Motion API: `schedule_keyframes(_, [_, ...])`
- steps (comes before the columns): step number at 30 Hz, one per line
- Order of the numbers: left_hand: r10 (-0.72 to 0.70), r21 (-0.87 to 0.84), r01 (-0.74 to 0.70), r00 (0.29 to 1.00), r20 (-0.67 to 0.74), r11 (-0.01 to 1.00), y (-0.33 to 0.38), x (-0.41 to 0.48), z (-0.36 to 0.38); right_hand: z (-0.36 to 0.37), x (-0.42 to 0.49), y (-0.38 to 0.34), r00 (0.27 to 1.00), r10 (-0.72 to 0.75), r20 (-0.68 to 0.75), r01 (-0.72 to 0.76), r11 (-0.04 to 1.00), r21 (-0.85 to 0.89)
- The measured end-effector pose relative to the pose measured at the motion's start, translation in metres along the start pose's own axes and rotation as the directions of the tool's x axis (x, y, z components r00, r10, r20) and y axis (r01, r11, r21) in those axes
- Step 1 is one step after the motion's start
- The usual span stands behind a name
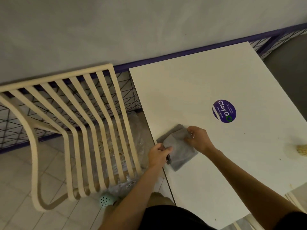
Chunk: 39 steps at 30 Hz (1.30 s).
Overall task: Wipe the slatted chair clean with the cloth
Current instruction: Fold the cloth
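A grey cloth (180, 151) lies partly folded at the left edge of the white table (191, 90). My left hand (158, 156) pinches the cloth's near-left corner. My right hand (198, 138) grips its far-right edge. The cream slatted chair (79, 123) stands to the left of the table on the tiled floor, its seat slats running toward me. Neither hand touches the chair.
A round purple sticker (224, 111) sits on the table right of the cloth. A dark wire fence (126, 90) with a purple rail runs behind the chair. A clear plastic bag (123, 186) lies under the chair. A mint perforated shoe (106, 201) shows near my legs.
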<state>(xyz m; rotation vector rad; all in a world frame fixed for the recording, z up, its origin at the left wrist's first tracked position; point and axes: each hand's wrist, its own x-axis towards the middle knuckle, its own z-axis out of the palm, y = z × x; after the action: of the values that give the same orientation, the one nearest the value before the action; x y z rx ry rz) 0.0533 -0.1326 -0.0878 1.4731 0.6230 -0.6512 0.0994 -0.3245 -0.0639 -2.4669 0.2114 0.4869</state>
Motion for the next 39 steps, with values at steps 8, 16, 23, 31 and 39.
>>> schedule_keyframes(8, [0.140, 0.033, -0.137, 0.984, -0.113, 0.990, 0.019, 0.020, 0.000, -0.004, 0.031, 0.008, 0.986, 0.143, 0.091, -0.152, 0.982, 0.110])
schedule_keyframes(16, [0.014, 0.104, -0.005, 0.996, -0.086, 0.995, 0.035, 0.029, 0.000, 0.012, 0.046, 0.003, 0.971, 0.140, 0.195, -0.160, 0.983, 0.092])
schedule_keyframes(23, [0.218, 0.035, -0.216, 0.956, -0.197, 0.976, 0.066, 0.036, -0.016, 0.002, 0.070, -0.021, 0.981, 0.151, 0.122, -0.184, 0.921, 0.344])
schedule_keyframes(31, [0.636, 0.831, -0.467, 0.748, 0.188, 0.303, 0.036, 0.047, -0.039, 0.031, 0.039, -0.030, 0.963, -0.270, -0.012, 0.257, 0.929, -0.266])
schedule_keyframes(39, [0.192, 0.895, -0.445, 0.881, 0.432, 0.031, 0.046, 0.051, -0.045, 0.047, 0.036, -0.022, 0.929, -0.167, 0.330, 0.336, 0.755, -0.564])
